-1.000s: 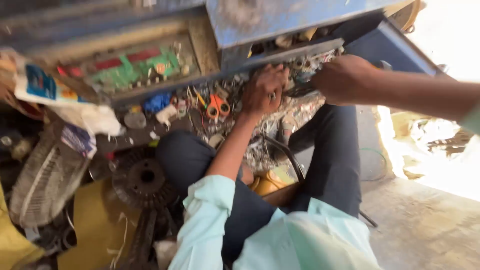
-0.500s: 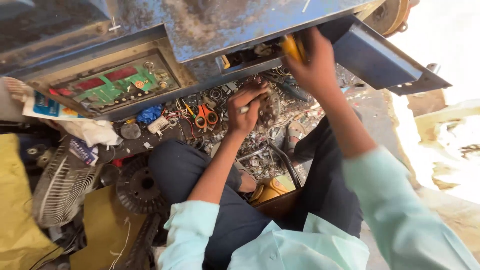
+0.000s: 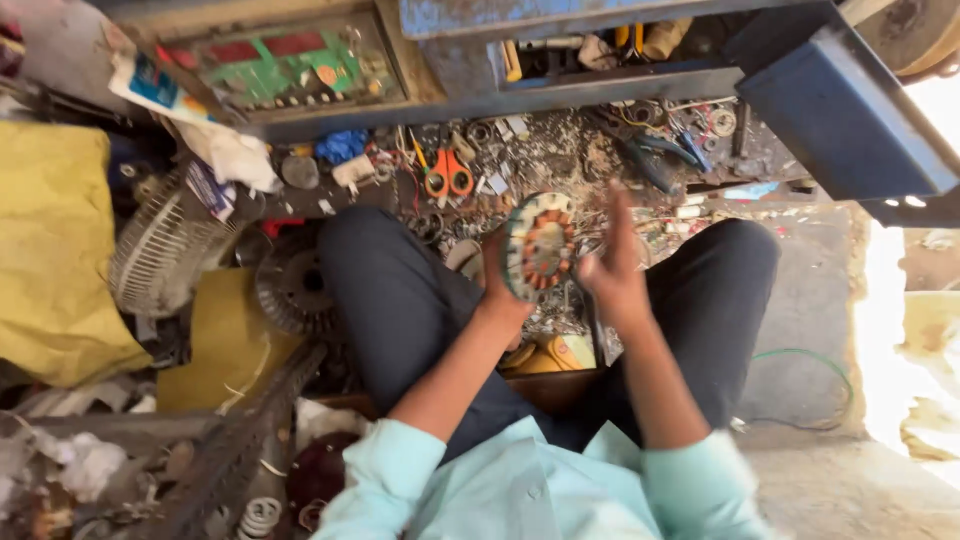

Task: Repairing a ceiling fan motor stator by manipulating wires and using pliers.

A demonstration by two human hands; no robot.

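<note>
My left hand (image 3: 495, 285) grips a round motor stator (image 3: 539, 245) with copper windings, holding it upright above my lap. My right hand (image 3: 612, 265) hovers just right of the stator, fingers spread and blurred, holding nothing. I sit cross-legged in dark trousers (image 3: 400, 300) and a light green shirt. Beyond my knees the floor is littered with small parts, orange-handled scissors (image 3: 449, 178) and blue-handled pliers (image 3: 650, 155).
A green circuit board (image 3: 285, 70) lies in a tray at the upper left. A blue metal box (image 3: 845, 110) juts out at the upper right. A fan guard (image 3: 160, 250), a yellow cloth (image 3: 55, 260) and a dark gear-like wheel (image 3: 290, 290) sit on the left.
Both hands pulled back from the cluttered shelf toward my lap. The left hand now holds the round stator, and the right arm dropped from the upper shelf beside it.
</note>
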